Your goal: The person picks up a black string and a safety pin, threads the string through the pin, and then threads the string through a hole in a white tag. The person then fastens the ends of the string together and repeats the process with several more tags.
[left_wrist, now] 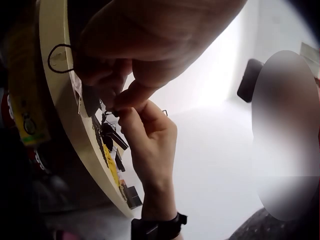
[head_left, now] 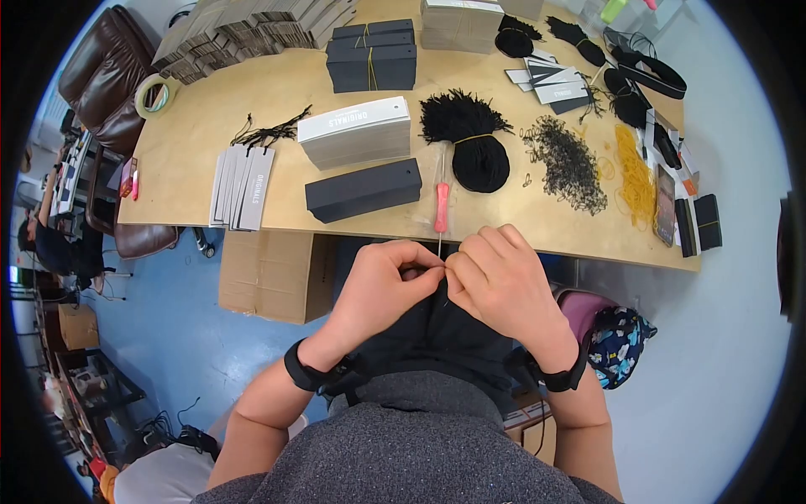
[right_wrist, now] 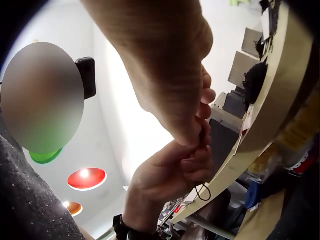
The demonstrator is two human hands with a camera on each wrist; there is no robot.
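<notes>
Over the table's front edge, my left hand (head_left: 382,281) and right hand (head_left: 504,281) meet fingertip to fingertip. The left fingers curl round a thin black cord (left_wrist: 60,58), whose loop sticks out from that hand in both wrist views. Thumb and forefinger of the right hand pinch at the same spot; I cannot tell which part of the cord they hold. Just beyond lies a tool with a red handle (head_left: 442,207), its thin metal shaft pointing toward my hands. Behind it sits a bundle of black cords (head_left: 480,160) tied with a yellow band.
Left of the tool are a black block of tags (head_left: 363,191), a white stack of tags (head_left: 354,134) and several corded tags (head_left: 242,186). To the right lie small dark rings or clips (head_left: 567,164), yellow rubber bands (head_left: 635,181) and a phone (head_left: 664,206). A cardboard box (head_left: 269,273) stands below.
</notes>
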